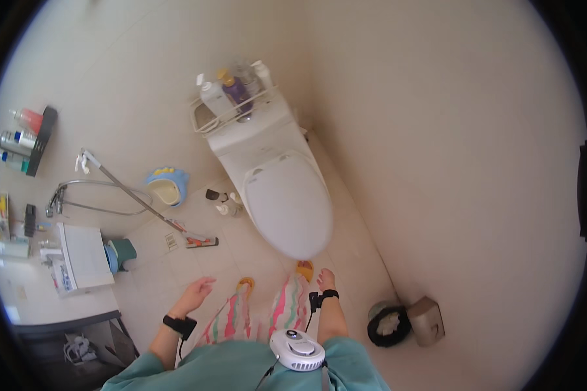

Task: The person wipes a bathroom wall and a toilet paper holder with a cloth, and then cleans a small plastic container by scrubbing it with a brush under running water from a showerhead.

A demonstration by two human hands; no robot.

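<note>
My left hand [197,294] hangs in the air over the floor, its fingers stretched out and holding nothing. Loosely curled, with fingers a little apart, my right hand [326,280] is held beside my right leg and appears to hold nothing. A black band sits on each wrist. In front of me stands a white toilet [289,205] with its lid down; my right hand is nearer to it, just short of its front end. On the tank a wire rack [205,124] holds a white pump bottle [214,96], a purple pump bottle [236,91] and other bottles.
A floor squeegee [137,197] leans at the left, near a blue child's urinal [167,186] and a shower hose [101,182]. Small bottles [228,206] stand beside the toilet. A black-lined bin [389,324] stands at the right wall. A white cabinet [85,255] is at the left.
</note>
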